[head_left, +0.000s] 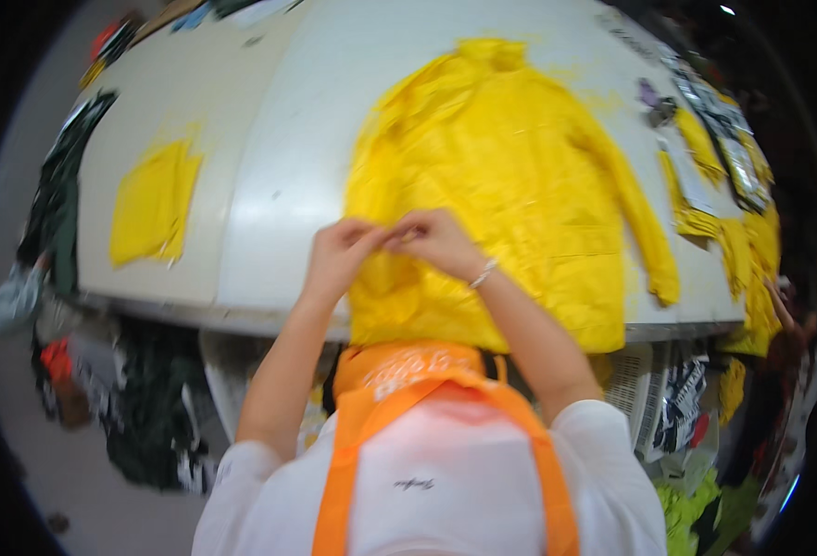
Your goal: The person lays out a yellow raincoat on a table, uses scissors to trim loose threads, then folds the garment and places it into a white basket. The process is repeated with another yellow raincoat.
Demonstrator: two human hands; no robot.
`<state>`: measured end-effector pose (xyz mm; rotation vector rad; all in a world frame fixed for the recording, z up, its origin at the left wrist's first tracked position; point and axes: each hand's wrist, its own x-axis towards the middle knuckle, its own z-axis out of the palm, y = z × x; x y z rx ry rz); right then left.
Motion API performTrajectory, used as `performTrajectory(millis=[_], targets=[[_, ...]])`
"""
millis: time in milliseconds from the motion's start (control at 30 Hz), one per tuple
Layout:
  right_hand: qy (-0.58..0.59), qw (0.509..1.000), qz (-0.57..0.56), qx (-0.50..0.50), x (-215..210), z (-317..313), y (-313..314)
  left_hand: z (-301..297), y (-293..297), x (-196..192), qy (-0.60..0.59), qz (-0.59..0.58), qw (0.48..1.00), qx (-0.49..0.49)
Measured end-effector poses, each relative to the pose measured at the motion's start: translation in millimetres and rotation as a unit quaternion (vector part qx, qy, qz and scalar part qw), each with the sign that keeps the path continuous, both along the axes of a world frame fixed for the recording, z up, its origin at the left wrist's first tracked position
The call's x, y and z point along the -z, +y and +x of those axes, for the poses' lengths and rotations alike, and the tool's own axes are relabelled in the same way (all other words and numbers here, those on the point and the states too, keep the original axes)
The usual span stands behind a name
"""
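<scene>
Pale desk (pixel 265 176) under a spread yellow jacket (pixel 520 176); left hand (pixel 339 250) and right hand (pixel 438 243) meet above it, fingers curled, whether either grip is clamped I cannot tell

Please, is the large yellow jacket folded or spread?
Spread: the yellow jacket lies largely flat on the table, its collar and one long sleeve clearly showing.

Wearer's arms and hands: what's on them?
Left hand and right hand: no gloves. Right wrist has a pale, thin bracelet; left wrist shows none. Short white sleeves, forearms uncovered. No cables visible.
</scene>
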<state>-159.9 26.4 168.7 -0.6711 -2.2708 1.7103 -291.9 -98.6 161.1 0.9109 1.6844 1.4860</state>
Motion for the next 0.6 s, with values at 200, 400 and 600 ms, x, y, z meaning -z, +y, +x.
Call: performTrajectory(millis=[200, 400, 600], targets=[[0.031, 0.975, -0.215, 0.052, -2, 1, 5, 7, 4, -8, -0.055, -0.008, 0.997, -0.045], [0.091, 0.982, -0.140, 0.086, -1, 19, 8, 9, 6, 2, -0.085, -0.005, 0.996, -0.012], [-0.278, 0.912, 0.058, -0.296, 7, 141, 33, -20, -13, -3, -0.105, 0.031, 0.994, -0.001]])
